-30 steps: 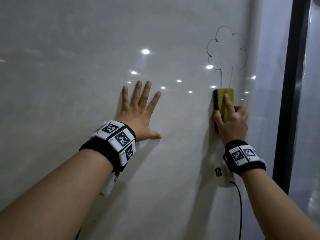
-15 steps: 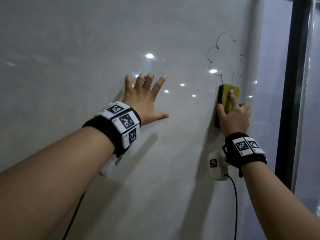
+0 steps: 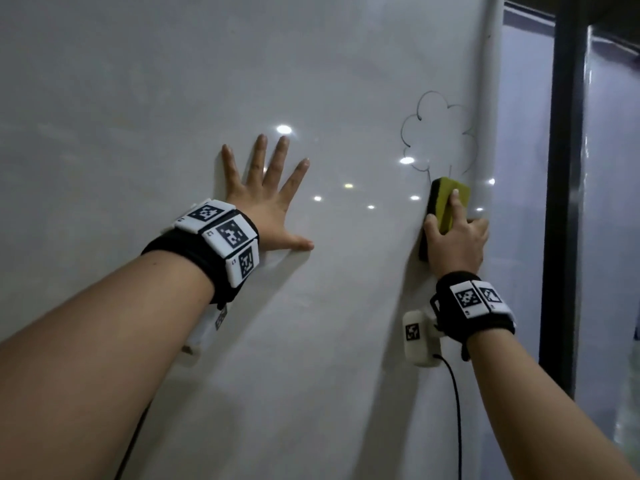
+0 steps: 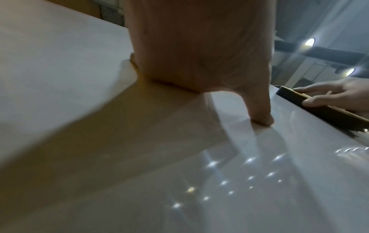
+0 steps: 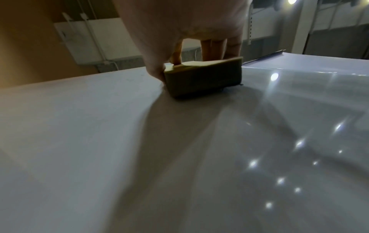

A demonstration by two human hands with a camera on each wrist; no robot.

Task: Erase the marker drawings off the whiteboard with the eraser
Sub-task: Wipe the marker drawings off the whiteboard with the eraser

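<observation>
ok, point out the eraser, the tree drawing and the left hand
eraser [image 3: 446,199], head view, yellow back.
tree drawing [image 3: 420,107], head view, crown outline.
left hand [image 3: 266,206], head view, back of hand.

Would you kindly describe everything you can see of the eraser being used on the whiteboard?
The eraser is a rectangular block with a yellow-green, foam-like back and a dark layer facing the whiteboard. It stands roughly upright, pressed flat against the board near its right edge, just below the marker drawing, covering the lower ends of its two stem lines. The right hand grips it, thumb on the left side, index finger laid along its back.
</observation>
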